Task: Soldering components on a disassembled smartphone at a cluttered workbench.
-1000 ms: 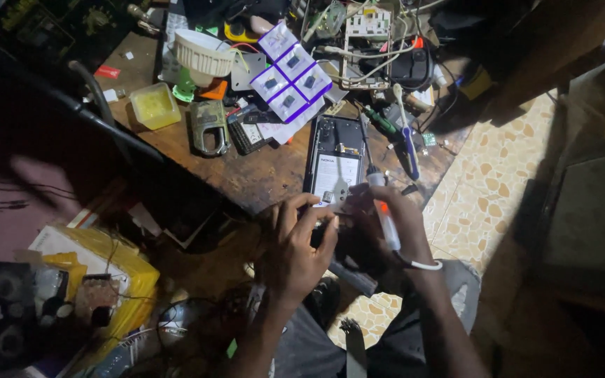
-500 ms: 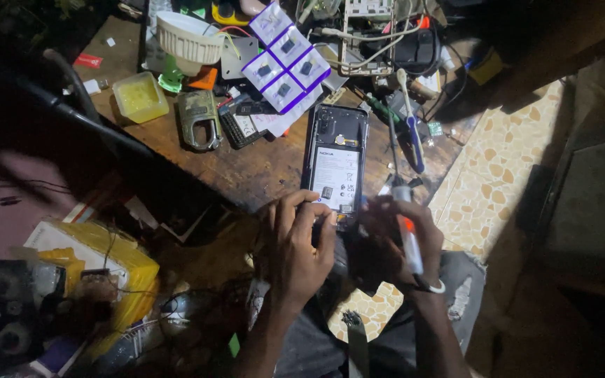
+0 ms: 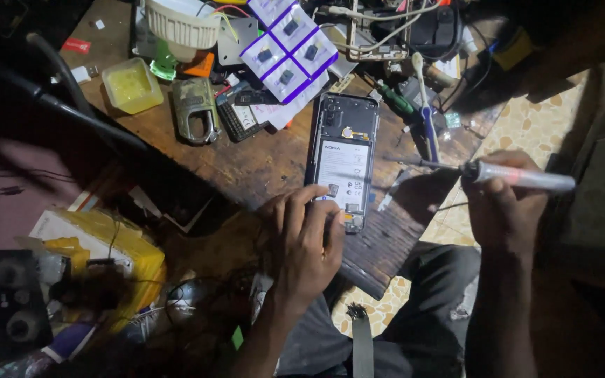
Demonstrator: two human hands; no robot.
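Observation:
An opened phone [image 3: 343,157] with its back cover off lies on the wooden table [image 3: 260,164], its battery and boards showing. My left hand [image 3: 304,241] rests on the table edge with fingertips on the phone's lower left corner. My right hand [image 3: 504,203] is off to the right of the table, over the tiled floor, gripping a white pen-like tool [image 3: 519,176] whose thin metal tip points left toward the phone.
Clutter fills the far table: a sheet of small white part packets [image 3: 288,38], a yellow tray [image 3: 131,85], a camouflage phone shell [image 3: 195,108], a white lamp housing [image 3: 181,24], screwdrivers [image 3: 425,105] and wires. A yellow box [image 3: 103,241] sits lower left.
My right hand has pulled the tool away from the phone's lower end, out to the right over the floor. The left hand stays at the phone's bottom corner.

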